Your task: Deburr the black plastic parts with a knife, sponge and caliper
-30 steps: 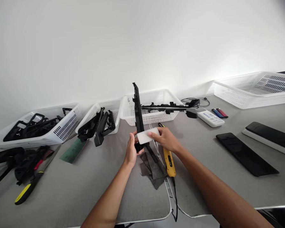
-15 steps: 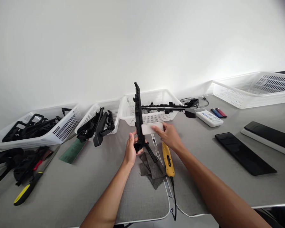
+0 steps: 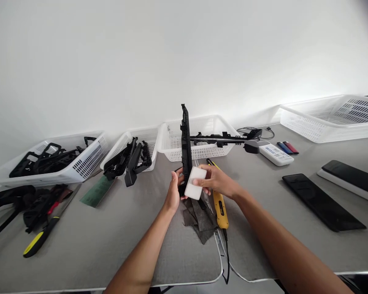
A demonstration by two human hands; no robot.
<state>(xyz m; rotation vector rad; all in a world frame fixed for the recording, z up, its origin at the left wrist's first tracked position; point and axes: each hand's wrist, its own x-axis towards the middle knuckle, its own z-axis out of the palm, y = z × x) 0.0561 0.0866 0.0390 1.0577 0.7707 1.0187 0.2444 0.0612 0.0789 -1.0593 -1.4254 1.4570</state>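
My left hand (image 3: 173, 192) grips the lower end of a long black plastic trim piece (image 3: 186, 139), which stands nearly upright above the table. A white rectangular sponge-like block (image 3: 197, 179) is pinched in my right hand (image 3: 219, 179), tilted against the lower part of the trim piece and hiding some of it. Below the hands lies a dark grey cloth (image 3: 199, 220). Beside it on the right, partly behind my right hand, is a yellow corded tool (image 3: 221, 210).
White baskets (image 3: 196, 154) line the wall; the left basket (image 3: 79, 173) holds black parts. A black-and-yellow-handled saw or knife (image 3: 38, 243) and a green sheet (image 3: 98, 192) lie left. On the right are a white box-shaped device (image 3: 276, 153) and black panels (image 3: 322, 202).
My right hand has brought the white block down and turned it from level to steeply tilted along the trim piece. The view has shifted slightly.
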